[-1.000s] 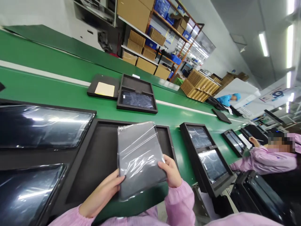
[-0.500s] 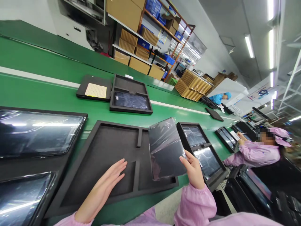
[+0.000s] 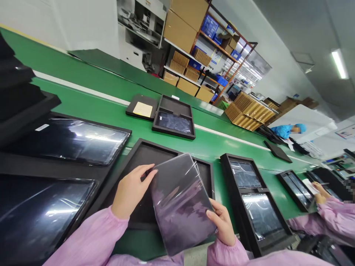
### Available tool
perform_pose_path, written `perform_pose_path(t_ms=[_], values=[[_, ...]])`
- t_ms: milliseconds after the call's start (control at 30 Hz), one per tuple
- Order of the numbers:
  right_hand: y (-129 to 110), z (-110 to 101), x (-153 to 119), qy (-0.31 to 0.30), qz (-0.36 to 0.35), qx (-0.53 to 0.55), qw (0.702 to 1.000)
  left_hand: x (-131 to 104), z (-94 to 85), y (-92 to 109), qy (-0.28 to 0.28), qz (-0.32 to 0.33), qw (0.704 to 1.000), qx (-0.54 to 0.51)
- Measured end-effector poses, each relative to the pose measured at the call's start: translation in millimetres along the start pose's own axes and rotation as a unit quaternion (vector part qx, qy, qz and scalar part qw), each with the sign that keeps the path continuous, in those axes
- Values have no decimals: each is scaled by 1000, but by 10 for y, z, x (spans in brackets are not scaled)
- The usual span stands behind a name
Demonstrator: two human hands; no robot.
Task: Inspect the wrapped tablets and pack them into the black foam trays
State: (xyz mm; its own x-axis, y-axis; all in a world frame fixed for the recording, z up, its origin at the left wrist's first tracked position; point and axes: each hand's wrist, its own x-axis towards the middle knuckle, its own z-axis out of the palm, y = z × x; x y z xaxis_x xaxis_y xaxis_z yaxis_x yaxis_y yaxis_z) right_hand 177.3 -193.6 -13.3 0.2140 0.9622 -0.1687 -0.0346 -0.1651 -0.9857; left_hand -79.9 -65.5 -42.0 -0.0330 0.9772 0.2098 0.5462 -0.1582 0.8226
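A dark flat panel in clear plastic film (image 3: 181, 203) is held up and tilted in front of me. My left hand (image 3: 134, 186) pinches its upper left edge between thumb and fingers. Its lower right edge is gripped by my right hand (image 3: 222, 221), thumb on the near face. Behind and below the panel lies a black foam tray (image 3: 141, 151) with raised dividers, partly hidden by the panel and my left arm. Reflections of pink cloth show on the panel's glossy face.
At left, a black tray holds film-wrapped screens (image 3: 80, 142), with stacked black trays (image 3: 22, 85) behind. On the right stands a tray with two screens (image 3: 262, 214). Farther back are a smaller tray (image 3: 174, 122) and a yellow label sheet (image 3: 142, 109). A co-worker's pink sleeve (image 3: 335, 210) shows far right.
My left hand has risen from over the tray and taken hold of the panel's edge. The panel has come nearer and lower, now between both hands. The view has turned left.
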Motion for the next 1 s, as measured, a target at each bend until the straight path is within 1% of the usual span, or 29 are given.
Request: perform_pose_path(t_ms=[67, 133, 267, 433, 533, 633, 700, 800, 900, 1000], values=[[19, -3, -11, -1, 5, 7, 1000, -34, 20, -21, 45, 45, 998, 22], [41, -4, -18, -6, 9, 10, 1000, -66, 39, -29, 74, 94, 992, 40], [78, 12, -4, -17, 20, 20, 999, -88, 40, -23, 97, 147, 982, 74], [173, 55, 64, -31, 65, 58, 996, -133, 0, -13, 162, 223, 954, 117], [252, 100, 115, -20, 62, 58, 996, -218, -50, 43, 191, 271, 935, 126], [287, 147, 173, -10, 54, 60, 997, -316, -139, 116, 197, 314, 923, 104], [284, 162, 208, -3, 53, 61, 997, -354, -202, 134, 194, 323, 922, 91], [285, 149, 231, 9, 52, 63, 997, -327, -244, 90, 179, 314, 925, 116], [328, 117, 213, 17, 54, 68, 996, -214, -198, -3, 180, 273, 933, 152], [381, 104, 177, 15, 65, 73, 995, -96, -116, -89, 184, 231, 941, 164]])
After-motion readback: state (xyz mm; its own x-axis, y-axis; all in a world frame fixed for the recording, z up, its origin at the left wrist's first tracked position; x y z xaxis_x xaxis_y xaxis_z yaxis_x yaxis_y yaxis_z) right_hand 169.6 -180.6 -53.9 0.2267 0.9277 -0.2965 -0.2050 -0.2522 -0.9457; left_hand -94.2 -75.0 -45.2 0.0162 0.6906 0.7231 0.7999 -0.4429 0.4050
